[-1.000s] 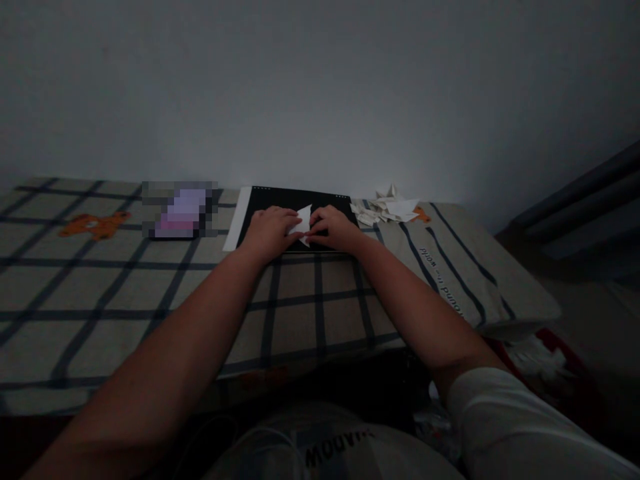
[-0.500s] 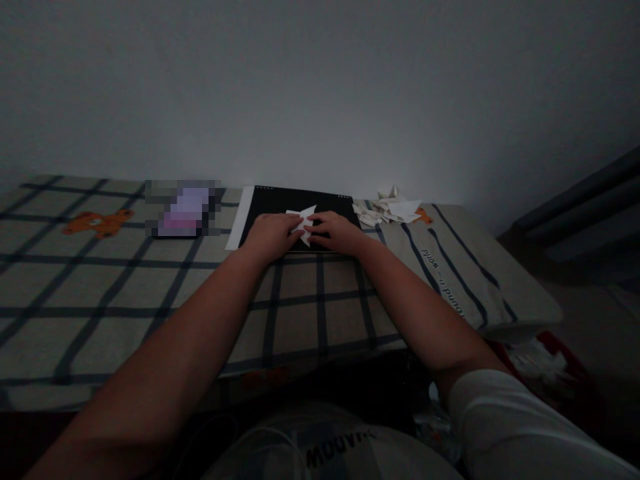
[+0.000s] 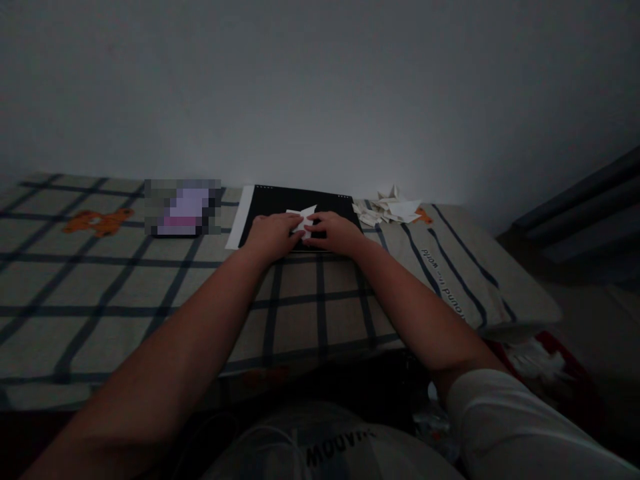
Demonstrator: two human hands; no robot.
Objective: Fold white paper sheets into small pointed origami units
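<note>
A small piece of folded white paper with pointed corners lies on a black sheet with punched holes along its far edge. From the left, my left hand holds the paper, fingertips on it and thumb low at its near side. My right hand grips the opposite side with bent fingers, its thumb close to the left thumb. Between them the fingers cover part of the paper, and its lower tip is mostly hidden.
Right of the black sheet is a pile of folded white paper pieces. A phone-like device, blurred out, lies to the left. A checked cloth covers the table, which meets a plain wall. A red container with white scraps stands below right.
My right fingers have shifted slightly, and the near tip of the paper shows less between my thumbs. The paper stays in the same place.
</note>
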